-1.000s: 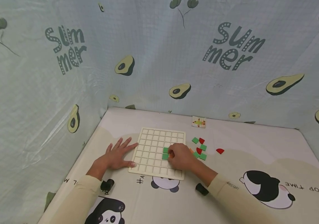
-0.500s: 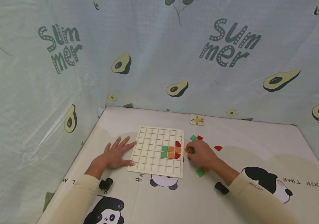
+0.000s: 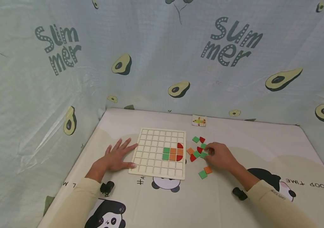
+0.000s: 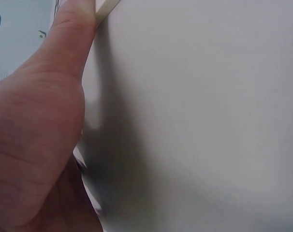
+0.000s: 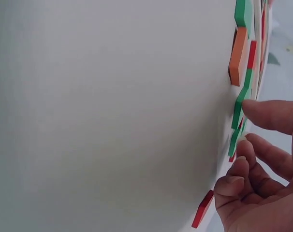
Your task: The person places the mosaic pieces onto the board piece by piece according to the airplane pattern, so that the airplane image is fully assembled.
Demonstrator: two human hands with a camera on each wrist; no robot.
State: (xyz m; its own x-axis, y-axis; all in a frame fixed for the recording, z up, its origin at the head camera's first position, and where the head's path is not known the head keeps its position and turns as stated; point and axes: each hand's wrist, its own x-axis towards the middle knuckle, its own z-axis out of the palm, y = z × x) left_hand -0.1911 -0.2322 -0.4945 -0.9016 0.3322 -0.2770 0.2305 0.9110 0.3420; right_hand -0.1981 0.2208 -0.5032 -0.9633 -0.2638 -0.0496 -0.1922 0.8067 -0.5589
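A square pale wooden grid board (image 3: 150, 142) lies on the table. My left hand (image 3: 116, 159) rests at its left edge with fingers spread, the thumb on the board's lower left corner. Green, orange and red tiles fill several cells at the board's right side, including an orange tile (image 3: 173, 151). My right hand (image 3: 221, 156) is right of the board, over a loose pile of tiles. Its thumb (image 5: 272, 116) is against or just beside a green tile (image 5: 239, 110). The index fingertip is close to another green tile (image 5: 235, 141); a gap shows between thumb and index.
A small pattern card (image 3: 199, 120) lies behind the pile. Nearer me are a separate green tile (image 3: 202, 174) and an orange tile (image 3: 208, 170). A red quarter-round tile (image 5: 203, 209) lies apart in the right wrist view. Patterned sheets (image 3: 150, 79) stand behind and at the left.
My right hand has left the board and moved right, across the loose tiles, uncovering the coloured tiles on the board and part of the pile. The left hand stays at the board's edge.
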